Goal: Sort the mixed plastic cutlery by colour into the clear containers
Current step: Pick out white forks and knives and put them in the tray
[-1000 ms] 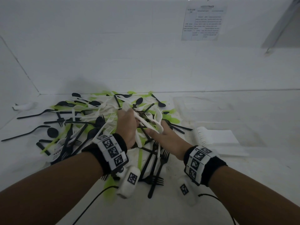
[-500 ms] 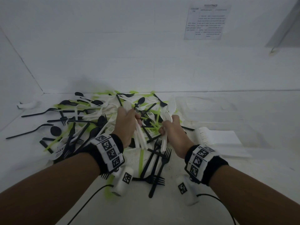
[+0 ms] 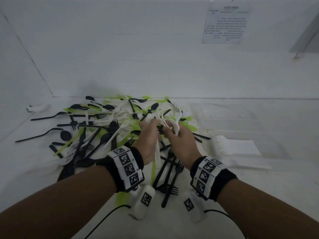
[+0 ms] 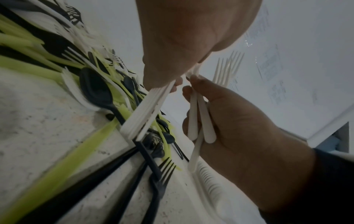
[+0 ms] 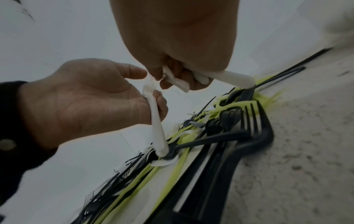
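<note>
Both hands grip white forks: left hand (image 3: 149,135), right hand (image 3: 181,140); a clear container (image 3: 241,116) stands far right, contents unclear.

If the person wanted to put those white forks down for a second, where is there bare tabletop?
Bare tabletop lies near right, in front of the stack of white cutlery, and in the far left corner beyond the black fork. The mixed pile crowds the middle, under the left hand and right hand.

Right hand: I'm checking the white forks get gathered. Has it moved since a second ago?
Yes. The right hand has lifted off the pile and closed toward the left hand, now gripping white forks.
</note>
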`<act>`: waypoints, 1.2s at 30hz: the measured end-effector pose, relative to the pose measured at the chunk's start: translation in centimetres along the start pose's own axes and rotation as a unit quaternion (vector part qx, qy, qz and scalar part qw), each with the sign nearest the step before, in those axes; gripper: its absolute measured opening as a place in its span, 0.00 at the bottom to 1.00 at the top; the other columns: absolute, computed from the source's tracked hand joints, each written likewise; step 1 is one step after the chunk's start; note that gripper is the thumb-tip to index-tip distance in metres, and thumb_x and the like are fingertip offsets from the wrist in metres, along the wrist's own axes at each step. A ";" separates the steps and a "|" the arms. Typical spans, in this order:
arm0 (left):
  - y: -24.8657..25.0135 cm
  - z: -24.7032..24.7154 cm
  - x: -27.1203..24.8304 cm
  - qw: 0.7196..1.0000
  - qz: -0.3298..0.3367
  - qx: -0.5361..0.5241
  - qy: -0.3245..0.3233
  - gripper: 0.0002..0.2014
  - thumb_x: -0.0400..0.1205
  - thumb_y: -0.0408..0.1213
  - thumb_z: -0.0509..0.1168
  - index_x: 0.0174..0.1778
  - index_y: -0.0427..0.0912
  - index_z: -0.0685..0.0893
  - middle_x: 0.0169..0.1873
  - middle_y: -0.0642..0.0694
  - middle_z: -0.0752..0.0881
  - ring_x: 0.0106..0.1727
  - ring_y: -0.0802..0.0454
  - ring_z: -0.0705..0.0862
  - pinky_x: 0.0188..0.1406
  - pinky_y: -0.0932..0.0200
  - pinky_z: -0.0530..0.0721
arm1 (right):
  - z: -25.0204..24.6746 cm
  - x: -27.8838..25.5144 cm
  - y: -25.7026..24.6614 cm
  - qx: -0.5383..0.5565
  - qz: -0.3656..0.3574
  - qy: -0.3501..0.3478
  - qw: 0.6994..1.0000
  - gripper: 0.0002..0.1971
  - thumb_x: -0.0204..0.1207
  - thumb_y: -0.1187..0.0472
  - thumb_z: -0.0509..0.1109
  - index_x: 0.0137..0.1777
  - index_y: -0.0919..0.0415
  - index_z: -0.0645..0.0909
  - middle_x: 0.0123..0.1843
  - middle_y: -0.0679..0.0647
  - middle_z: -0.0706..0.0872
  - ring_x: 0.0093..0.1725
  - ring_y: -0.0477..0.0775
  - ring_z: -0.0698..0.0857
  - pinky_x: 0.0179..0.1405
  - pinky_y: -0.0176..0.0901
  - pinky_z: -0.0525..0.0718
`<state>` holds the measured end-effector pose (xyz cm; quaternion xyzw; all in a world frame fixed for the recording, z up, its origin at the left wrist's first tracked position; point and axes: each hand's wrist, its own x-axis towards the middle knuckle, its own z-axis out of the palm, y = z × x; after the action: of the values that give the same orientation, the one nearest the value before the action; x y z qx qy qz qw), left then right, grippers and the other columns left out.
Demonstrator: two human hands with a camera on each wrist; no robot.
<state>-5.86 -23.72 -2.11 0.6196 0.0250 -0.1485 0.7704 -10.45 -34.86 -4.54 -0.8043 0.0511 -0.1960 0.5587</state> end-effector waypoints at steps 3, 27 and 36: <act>-0.2 -0.6 0.6 1.000 0.000 -0.010 0.012 0.13 0.86 0.43 0.62 0.61 0.42 0.69 0.48 0.43 0.73 0.43 0.51 0.75 0.40 0.53 0.75 | -0.1 -0.3 0.0 -0.004 -0.005 0.009 1.000 0.07 0.85 0.52 0.70 0.55 0.41 0.89 0.45 0.40 0.91 0.47 0.40 0.88 0.51 0.45 0.85; 0.4 -2.5 -0.9 0.992 -0.034 -0.012 -0.118 0.14 0.94 0.39 0.53 0.65 0.35 0.80 0.59 0.34 0.90 0.60 0.39 0.90 0.58 0.42 0.88 | 0.7 -0.4 -0.7 0.119 0.024 -0.080 0.989 0.11 0.86 0.62 0.70 0.59 0.50 0.92 0.51 0.48 0.94 0.49 0.45 0.90 0.54 0.45 0.86; 0.9 -3.5 -0.3 0.986 -0.030 -0.042 -0.159 0.17 0.91 0.31 0.54 0.73 0.47 0.78 0.69 0.36 0.85 0.62 0.47 0.89 0.53 0.54 0.90 | 1.0 -0.5 -1.7 0.150 0.053 -0.106 0.982 0.08 0.87 0.60 0.70 0.53 0.57 0.92 0.43 0.42 0.93 0.45 0.37 0.89 0.48 0.31 0.82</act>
<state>-5.39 -20.15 -1.96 0.5544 -0.0730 -0.2665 0.7850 -10.81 -33.20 -3.42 -0.7234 0.0046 -0.0855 0.6852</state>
